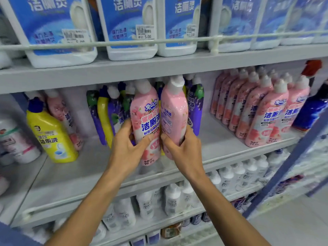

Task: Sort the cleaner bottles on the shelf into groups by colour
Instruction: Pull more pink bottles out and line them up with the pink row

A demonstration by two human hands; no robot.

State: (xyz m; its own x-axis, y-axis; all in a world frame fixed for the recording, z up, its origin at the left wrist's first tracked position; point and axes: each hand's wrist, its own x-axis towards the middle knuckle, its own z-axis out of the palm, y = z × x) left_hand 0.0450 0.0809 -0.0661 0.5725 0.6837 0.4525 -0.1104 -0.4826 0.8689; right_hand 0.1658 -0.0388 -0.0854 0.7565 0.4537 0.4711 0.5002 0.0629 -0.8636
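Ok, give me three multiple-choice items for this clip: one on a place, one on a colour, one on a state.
1. Where on the middle shelf does the pink group stand?
A. far left
B. right side
C. dead centre

2. What colour is the cap of the yellow bottle at the far left?
A. blue
B. white
C. red

3. What are the hands doing?
A. both hang idle
B. each grips one pink bottle
C. only one holds a bottle

Answers:
1 B: the pink group fills the shelf's right side.
2 A: a blue cap tops the yellow bottle.
3 B: the left hand grips the left pink bottle, and the right hand grips the right pink bottle.
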